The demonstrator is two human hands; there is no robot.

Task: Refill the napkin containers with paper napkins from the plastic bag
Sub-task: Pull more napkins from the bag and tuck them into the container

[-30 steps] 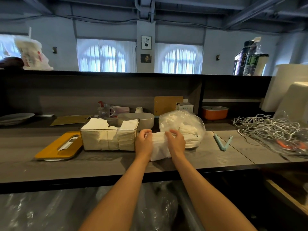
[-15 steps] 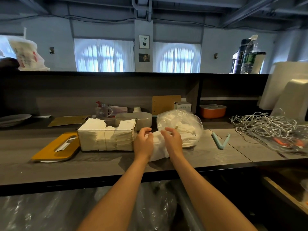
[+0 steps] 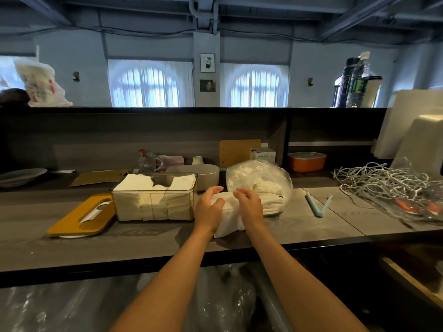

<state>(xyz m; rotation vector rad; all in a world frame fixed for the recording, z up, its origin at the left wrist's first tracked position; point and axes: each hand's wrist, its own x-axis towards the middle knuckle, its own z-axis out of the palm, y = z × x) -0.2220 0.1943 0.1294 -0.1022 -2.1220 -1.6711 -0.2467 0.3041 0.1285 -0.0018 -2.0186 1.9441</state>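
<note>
Left hand (image 3: 209, 209): fingers curled loosely round the left side of a white napkin stack (image 3: 227, 218) on the near counter; grip partial, not clenched.
Far left: grey plate (image 3: 21, 174) on the counter (image 3: 311, 226).
Left, near: yellow lid (image 3: 79, 218), off and lying flat beside its box.
Left of centre: clear napkin container (image 3: 154, 200), open, already well filled with napkins; a gap shows at the top middle, so room remains.
Centre: the stack, just right of the container and just in front of the bag.
Right hand (image 3: 248, 207): curved over the stack's right side, fingertips pinching its top edge.
Right of centre: plastic bag (image 3: 260, 185), still holding napkins.
Right: pale blue clip (image 3: 318, 206), lying open.
Far right: tangled white cable (image 3: 383, 180).
Progress, judged: mostly done for this container; stack yet to go in, lid yet to go on. No other empty container is identifiable.
</note>
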